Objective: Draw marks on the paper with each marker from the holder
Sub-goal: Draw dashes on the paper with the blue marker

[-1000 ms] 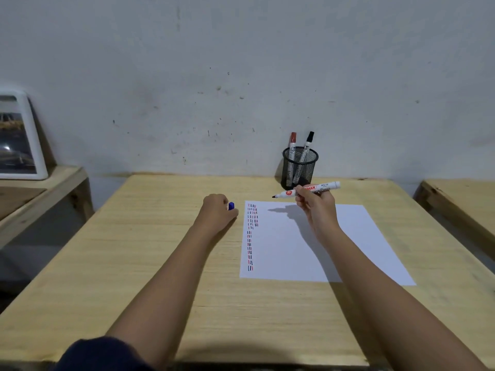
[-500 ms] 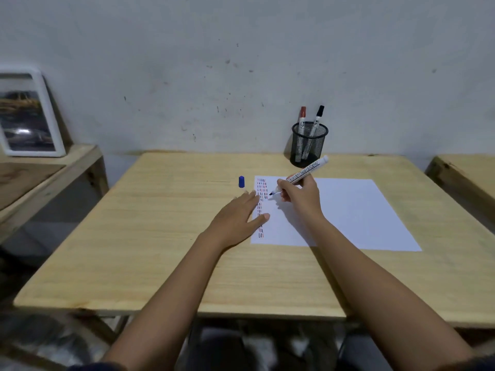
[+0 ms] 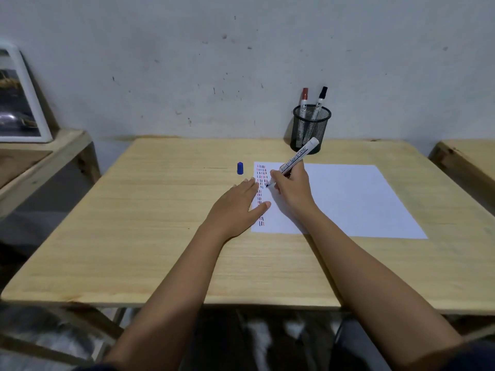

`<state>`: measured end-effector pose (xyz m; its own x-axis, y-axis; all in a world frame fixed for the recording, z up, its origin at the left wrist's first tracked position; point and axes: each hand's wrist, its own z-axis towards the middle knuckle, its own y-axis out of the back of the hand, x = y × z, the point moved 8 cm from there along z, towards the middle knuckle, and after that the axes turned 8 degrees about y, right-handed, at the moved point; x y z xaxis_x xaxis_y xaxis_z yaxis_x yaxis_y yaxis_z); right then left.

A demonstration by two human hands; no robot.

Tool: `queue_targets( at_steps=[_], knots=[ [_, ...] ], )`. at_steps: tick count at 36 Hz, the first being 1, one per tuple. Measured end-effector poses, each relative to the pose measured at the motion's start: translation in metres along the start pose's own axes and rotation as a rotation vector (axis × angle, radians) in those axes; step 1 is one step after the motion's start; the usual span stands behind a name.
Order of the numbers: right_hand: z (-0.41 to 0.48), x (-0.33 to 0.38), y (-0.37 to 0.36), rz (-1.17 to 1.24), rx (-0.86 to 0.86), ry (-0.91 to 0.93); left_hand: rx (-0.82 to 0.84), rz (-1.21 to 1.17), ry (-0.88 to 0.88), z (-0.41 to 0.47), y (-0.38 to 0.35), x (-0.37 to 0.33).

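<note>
On paper (image 3: pixel 348 199), marker (image 3: pixel 293 163) in right hand (image 3: pixel 292 187), tip seemingly touching

A pale wooden table (image 3: pixel 160 236) with visible grain is seen set against the wall. A white rectangular sheet of paper (image 3: pixel 348 199) is laid flat on it. Just behind the paper's far edge, a black wire-mesh cylindrical holder (image 3: pixel 310 129) is stood upright. Just left of the paper's far left corner, a small blue plastic marker cap (image 3: pixel 240 168) is stood on end. The left hand (image 3: pixel 235 207) is laid flat, palm down, across the paper's left edge.
</note>
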<state>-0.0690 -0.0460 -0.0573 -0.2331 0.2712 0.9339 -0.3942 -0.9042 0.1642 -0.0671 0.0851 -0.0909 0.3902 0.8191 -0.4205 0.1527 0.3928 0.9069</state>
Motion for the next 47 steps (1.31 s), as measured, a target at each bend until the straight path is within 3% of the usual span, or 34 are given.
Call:
queue_targets(
  at_steps=[27,32,37,40,47],
  knots=[
    [0.003,-0.006,-0.003,-0.044,0.033,-0.005,0.007,0.013,-0.004,-0.004,0.005,-0.007],
    [-0.001,-0.003,0.007,0.212,-0.091,-0.053,-0.028,-0.066,0.010,-0.001,0.006,-0.002],
    [0.003,-0.012,0.018,0.466,-0.223,-0.149,-0.195,-0.584,0.156,0.008,0.028,0.017],
    [0.007,-0.015,0.020,0.595,-0.249,-0.185,-0.267,-0.477,0.182,0.022,0.044,0.018],
    [0.015,0.000,0.037,0.602,-0.194,-0.107,-0.175,-0.324,0.276,0.058,0.041,0.019]
  ],
)
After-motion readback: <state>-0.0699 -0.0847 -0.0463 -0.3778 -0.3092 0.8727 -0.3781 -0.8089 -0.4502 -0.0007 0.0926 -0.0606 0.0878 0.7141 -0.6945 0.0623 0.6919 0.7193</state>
